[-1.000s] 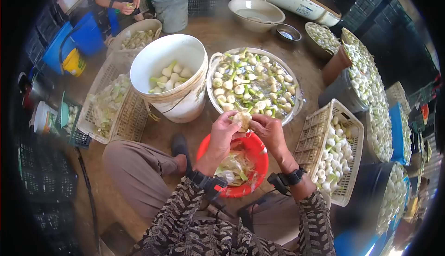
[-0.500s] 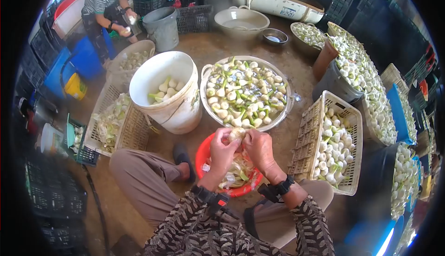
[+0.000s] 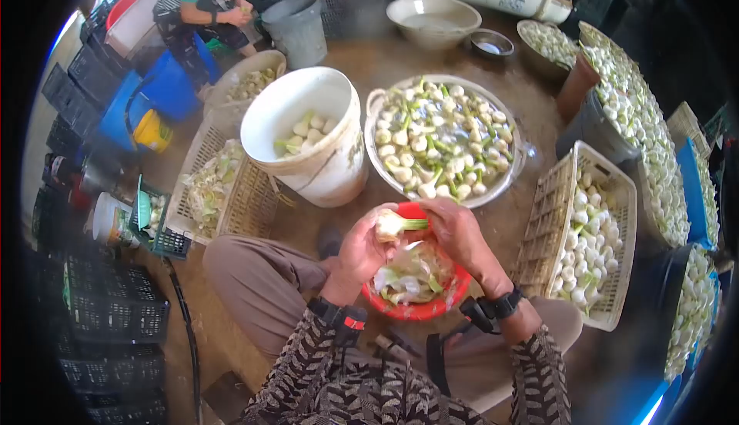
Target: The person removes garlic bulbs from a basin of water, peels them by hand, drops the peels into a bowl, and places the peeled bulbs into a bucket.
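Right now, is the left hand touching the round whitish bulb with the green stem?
Touching. The head view shows the round whitish bulb with the green stem cradled in the left hand, with no gap between them.

Red basin (image 3: 458, 298), five o'clock from the view's centre: smooth, glossy plastic; peelings (image 3: 412, 275) inside, thin and papery. White bucket (image 3: 332, 171), between ten and eleven: smooth plastic (outer wall soiled). Small bowl (image 3: 500, 49), one o'clock: shiny metal. Lattice crate (image 3: 541, 229), three o'clock: matt plastic. Trousers (image 3: 258, 271), eight o'clock: matt cloth. Held bulb (image 3: 389, 227): smooth, faint sheen.
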`<action>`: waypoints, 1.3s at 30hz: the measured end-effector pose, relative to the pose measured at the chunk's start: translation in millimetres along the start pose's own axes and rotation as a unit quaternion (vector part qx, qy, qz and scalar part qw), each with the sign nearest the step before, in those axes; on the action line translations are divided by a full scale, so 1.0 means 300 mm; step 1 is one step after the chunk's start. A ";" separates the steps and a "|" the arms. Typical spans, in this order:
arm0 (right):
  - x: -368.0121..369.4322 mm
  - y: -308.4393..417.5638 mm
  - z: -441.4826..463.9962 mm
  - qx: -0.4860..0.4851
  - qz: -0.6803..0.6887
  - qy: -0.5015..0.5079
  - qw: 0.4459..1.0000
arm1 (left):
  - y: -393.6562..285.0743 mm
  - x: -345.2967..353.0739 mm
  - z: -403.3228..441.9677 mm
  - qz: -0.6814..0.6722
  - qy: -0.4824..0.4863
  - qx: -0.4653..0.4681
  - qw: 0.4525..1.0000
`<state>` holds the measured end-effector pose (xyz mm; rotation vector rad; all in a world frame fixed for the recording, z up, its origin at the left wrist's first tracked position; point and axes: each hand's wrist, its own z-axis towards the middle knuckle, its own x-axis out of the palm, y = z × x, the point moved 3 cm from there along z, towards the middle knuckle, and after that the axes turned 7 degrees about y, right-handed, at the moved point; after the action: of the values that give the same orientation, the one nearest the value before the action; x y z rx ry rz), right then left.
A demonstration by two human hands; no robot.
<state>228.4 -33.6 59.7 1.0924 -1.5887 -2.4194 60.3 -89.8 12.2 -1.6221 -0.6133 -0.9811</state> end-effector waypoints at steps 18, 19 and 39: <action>0.014 -0.101 -0.019 0.092 0.118 0.012 0.989 | 0.010 0.062 0.030 0.231 0.006 -0.009 0.973; -0.004 -0.046 -0.019 0.028 0.133 0.008 0.991 | 0.002 0.055 0.037 0.231 0.005 0.004 0.973; 0.111 -0.244 -0.032 0.104 0.286 0.051 0.951 | 0.130 -0.074 0.100 0.187 -0.004 0.088 0.978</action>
<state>232.8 -19.9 -19.9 0.6336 -1.8350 -1.8253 88.6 -69.9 -29.3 -1.5123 -0.3686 -0.6252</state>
